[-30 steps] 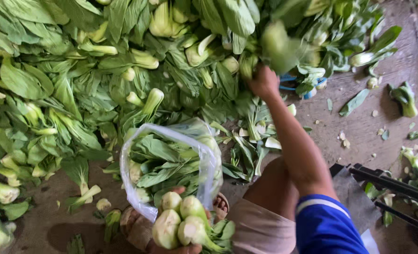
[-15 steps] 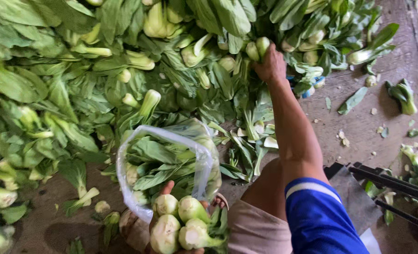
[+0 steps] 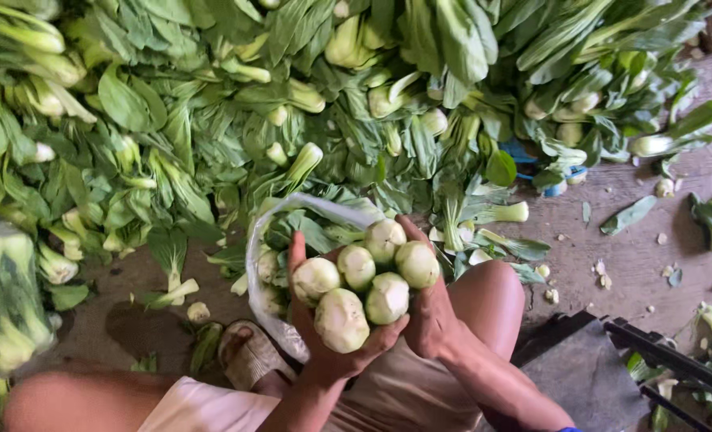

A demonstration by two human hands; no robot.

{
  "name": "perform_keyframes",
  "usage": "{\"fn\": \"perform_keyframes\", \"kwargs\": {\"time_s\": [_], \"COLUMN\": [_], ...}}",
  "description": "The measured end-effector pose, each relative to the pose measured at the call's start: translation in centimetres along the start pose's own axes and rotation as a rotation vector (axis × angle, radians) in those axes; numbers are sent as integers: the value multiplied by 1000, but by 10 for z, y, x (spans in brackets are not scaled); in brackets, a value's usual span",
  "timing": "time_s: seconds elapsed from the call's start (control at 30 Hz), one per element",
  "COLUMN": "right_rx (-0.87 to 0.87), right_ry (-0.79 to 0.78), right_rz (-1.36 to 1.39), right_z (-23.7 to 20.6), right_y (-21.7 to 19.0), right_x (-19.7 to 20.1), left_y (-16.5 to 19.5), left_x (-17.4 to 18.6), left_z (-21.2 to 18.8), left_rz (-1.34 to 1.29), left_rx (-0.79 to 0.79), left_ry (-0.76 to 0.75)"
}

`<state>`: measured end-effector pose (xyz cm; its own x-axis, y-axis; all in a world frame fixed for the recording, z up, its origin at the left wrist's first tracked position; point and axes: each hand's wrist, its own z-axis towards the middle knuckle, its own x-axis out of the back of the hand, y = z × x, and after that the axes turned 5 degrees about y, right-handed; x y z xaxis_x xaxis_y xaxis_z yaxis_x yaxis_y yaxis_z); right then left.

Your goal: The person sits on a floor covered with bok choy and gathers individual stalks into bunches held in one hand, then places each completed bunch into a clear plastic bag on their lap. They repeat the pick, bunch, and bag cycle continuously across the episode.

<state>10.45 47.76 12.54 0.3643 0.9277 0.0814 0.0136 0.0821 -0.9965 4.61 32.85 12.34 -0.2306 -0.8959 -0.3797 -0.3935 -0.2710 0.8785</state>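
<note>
You are clasping the bok choy bunch [image 3: 364,280] with left hand [image 3: 324,336] and right hand [image 3: 432,316] above the bag [image 3: 264,264]; keeping stems level helps.

You worked over a bare brown floor [image 3: 628,264], dusty and littered with torn leaf scraps [image 3: 626,216] and pale trimmings. A great heap of leafy greens [image 3: 212,104] covered the floor ahead of you, edge to edge. At your right stood a dark metal frame [image 3: 668,352]. The light was soft and even, without hard shadows.
</note>
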Motion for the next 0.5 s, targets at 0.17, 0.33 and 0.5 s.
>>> {"fn": "perform_keyframes", "kwargs": {"time_s": [0.17,0.33,0.5], "right_rx": [-11,179,55], "right_ry": [74,-321,-724], "right_rz": [307,242,85], "right_z": [-16,-22,-1], "right_y": [24,2,0], "right_x": [-36,-23,4], "left_y": [1,4,7], "left_x": [10,33,59], "left_z": [-23,-49,-51], "left_rz": [-83,-92,-49], "left_rx": [120,229,239], "left_ry": [-22,-52,6]}}
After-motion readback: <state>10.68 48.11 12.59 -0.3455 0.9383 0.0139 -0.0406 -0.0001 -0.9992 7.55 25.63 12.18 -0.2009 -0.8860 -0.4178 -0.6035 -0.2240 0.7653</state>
